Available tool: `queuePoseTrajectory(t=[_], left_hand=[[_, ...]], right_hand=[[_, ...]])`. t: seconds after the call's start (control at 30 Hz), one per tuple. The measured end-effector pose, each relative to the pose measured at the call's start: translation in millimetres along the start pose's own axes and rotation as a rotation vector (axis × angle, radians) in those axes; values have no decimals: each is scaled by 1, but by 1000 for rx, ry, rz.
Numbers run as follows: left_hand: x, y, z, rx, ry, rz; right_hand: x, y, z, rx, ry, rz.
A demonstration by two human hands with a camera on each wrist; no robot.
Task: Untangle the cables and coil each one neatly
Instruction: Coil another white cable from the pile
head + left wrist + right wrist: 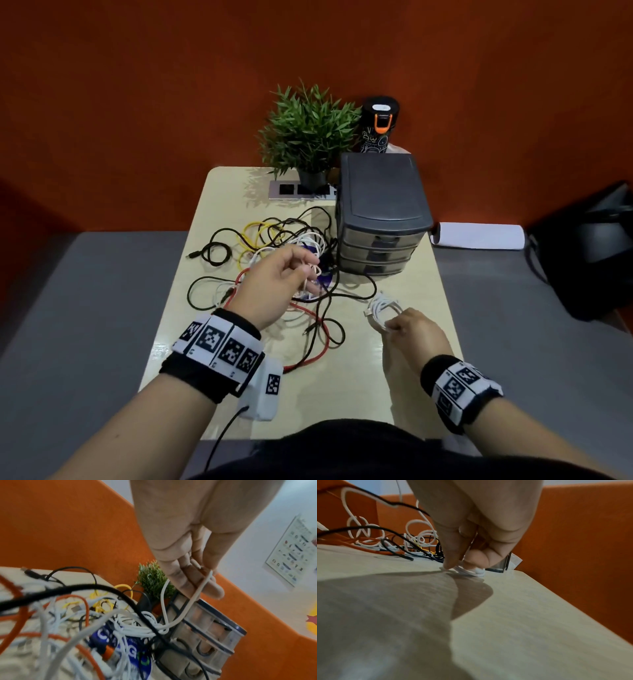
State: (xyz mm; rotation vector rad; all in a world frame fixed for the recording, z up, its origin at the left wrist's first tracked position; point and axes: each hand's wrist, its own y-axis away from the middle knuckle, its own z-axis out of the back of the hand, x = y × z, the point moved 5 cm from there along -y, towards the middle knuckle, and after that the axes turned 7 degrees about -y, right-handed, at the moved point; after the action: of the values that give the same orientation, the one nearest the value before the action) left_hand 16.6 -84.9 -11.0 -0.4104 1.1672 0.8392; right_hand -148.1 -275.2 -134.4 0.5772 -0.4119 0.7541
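On the pale table (404, 370), a tangle of cables (274, 260) spreads across the middle and left, just beside the grey drawer unit (380, 212): black, yellow, red and white strands loop over one another with no single direction. One black lead (209, 253) runs out to the left, its plug end pointing at the left edge. A red cable (308, 356) trails from the heap toward the near edge.

The left hand (274, 284) hovers above the tangle, fingers (190, 582) curled, with a loop of cream cable (180, 601) caught between thumb and fingers. That loop hangs down from the fingers into the knot of white strands beside the drawers, its long axis roughly vertical in the left wrist view.

The right hand (411, 332) is lower and to the right, well apart from the heap, its thumb and fingertips (452, 561) pinching a coiled white cable (382, 310). The coil lies on the table, elongated, its long axis running from the hand away toward the drawer unit.

A potted plant (305, 133) and a dark bottle (376, 126) stand at the far edge.
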Motion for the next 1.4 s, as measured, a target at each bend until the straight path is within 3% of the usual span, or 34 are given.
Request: queuePoseTrajectory(t=[0.3, 0.47, 0.53, 0.63, 0.77, 0.9, 0.97, 1.03, 1.13, 1.23, 1.3, 1.4], left_hand=[[-53, 6, 44, -67, -171, -256], [-77, 11, 64, -166, -320, -384], [-88, 12, 69, -190, -342, -435], [-106, 15, 70, -158, -397, -542], [-122, 22, 67, -71, -448, -626], [-132, 33, 64, -1, -451, -697], [-131, 38, 63, 45, -467, -708], [-125, 40, 62, 88, -444, -677], [-107, 42, 55, 166, -336, -541], [-93, 41, 45, 224, -287, -439], [-92, 38, 45, 164, -272, -438], [-94, 25, 63, -83, -274, -416]], right_hand=[[25, -5, 11, -55, -53, 29], [59, 11, 68, -253, -231, 53], [94, 18, 95, -310, -354, 167], [159, 37, 130, -312, -501, 458], [228, 65, 154, -246, -492, 771], [249, 60, 144, -138, -455, 759], [247, 55, 139, -163, -479, 710], [240, 49, 138, -168, -666, 638], [234, 46, 146, -88, -993, 574], [233, 46, 149, -50, -1076, 600], [234, 48, 148, -39, -1038, 645], [233, 53, 148, -23, -1067, 695]])
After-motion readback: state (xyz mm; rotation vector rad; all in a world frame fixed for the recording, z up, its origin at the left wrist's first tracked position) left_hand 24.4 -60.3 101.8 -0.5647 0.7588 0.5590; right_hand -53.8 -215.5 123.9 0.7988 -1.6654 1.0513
